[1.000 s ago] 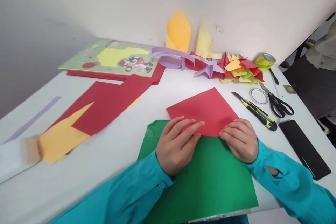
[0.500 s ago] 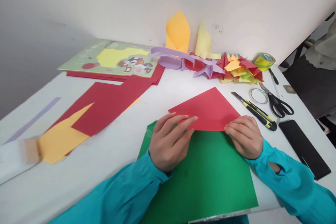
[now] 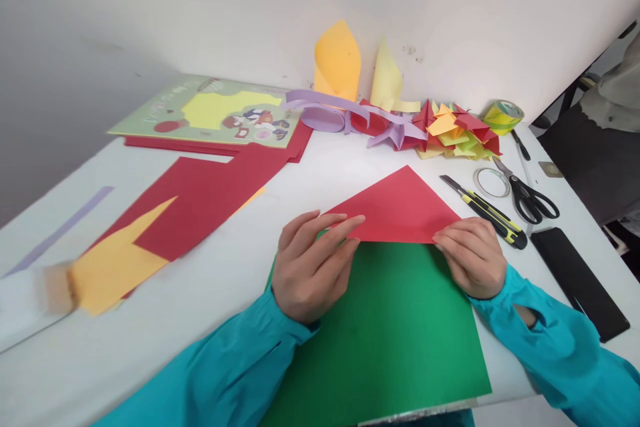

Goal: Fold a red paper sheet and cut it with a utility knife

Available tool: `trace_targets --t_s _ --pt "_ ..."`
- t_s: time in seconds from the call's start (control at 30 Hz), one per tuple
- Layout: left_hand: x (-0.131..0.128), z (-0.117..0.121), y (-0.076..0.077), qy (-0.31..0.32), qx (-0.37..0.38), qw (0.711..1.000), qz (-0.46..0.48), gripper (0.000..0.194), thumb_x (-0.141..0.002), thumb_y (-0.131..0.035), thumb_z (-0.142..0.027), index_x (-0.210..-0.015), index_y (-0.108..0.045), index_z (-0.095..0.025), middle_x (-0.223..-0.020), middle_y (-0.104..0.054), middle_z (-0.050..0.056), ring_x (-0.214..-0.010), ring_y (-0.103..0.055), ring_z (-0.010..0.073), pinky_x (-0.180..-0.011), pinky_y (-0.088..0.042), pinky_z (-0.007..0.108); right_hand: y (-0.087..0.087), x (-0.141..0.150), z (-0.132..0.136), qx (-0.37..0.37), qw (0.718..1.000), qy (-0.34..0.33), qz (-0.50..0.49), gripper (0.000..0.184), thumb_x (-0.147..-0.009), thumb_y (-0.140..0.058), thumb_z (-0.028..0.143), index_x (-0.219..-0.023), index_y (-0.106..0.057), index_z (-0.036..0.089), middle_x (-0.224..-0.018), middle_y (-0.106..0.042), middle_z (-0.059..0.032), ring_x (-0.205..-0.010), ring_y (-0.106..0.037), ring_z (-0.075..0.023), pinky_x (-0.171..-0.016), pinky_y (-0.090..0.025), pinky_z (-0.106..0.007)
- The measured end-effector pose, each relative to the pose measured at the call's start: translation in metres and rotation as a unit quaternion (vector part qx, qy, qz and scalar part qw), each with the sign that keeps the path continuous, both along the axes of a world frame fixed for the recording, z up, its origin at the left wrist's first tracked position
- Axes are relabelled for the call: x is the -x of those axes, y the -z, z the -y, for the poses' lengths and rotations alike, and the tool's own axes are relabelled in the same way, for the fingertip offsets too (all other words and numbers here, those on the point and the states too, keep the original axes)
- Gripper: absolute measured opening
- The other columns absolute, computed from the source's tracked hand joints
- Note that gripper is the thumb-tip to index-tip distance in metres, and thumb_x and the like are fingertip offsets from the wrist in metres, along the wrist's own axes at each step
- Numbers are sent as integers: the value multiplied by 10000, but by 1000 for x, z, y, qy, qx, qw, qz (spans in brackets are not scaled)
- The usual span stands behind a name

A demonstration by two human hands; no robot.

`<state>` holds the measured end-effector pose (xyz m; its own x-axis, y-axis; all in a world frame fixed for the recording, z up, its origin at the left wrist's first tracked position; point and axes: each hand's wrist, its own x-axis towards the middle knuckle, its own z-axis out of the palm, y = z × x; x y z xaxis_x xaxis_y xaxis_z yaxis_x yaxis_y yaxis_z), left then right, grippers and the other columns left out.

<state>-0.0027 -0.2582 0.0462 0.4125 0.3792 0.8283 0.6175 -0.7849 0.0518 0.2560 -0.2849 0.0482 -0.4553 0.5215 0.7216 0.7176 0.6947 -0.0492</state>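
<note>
A folded piece of red paper [image 3: 400, 210], roughly triangular with its peak pointing away from me, is held between my two hands at the far edge of a green sheet [image 3: 395, 327]. My left hand [image 3: 315, 263] is closed on its left end, the fingertips along the near edge. At the right corner, the thumb and fingers of my right hand [image 3: 473, 257] pinch the paper. Both fingertips partly cover the paper's ends. The green sheet lies flat beneath my hands and reaches the table's front edge.
On the right are a utility knife [image 3: 485, 210], scissors [image 3: 530, 197], a tape roll [image 3: 493, 182] and a black phone-like slab [image 3: 580, 283]. Folded paper shapes [image 3: 455, 130] line the wall. Left lie red sheets [image 3: 200, 200], orange paper [image 3: 120, 270] and a printed pad [image 3: 215, 113].
My hands have moved slightly apart along the red paper, the left one leftward and the right one rightward. The paper's near edge sits a little higher in view.
</note>
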Motion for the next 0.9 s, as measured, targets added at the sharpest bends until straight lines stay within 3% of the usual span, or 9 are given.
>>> trace_targets --t_s 0.9 --pt "6 -8 1 -35 3 999 35 192 -760 -626 -46 -862 -590 -204 -1029 -692 97 -917 -620 246 -796 -506 466 0 -5 -2 -13 999 26 -33 206 -793 -604 76 -964 -638 186 -828 -700 -55 -789 -606 -184 -704 -482 -361"
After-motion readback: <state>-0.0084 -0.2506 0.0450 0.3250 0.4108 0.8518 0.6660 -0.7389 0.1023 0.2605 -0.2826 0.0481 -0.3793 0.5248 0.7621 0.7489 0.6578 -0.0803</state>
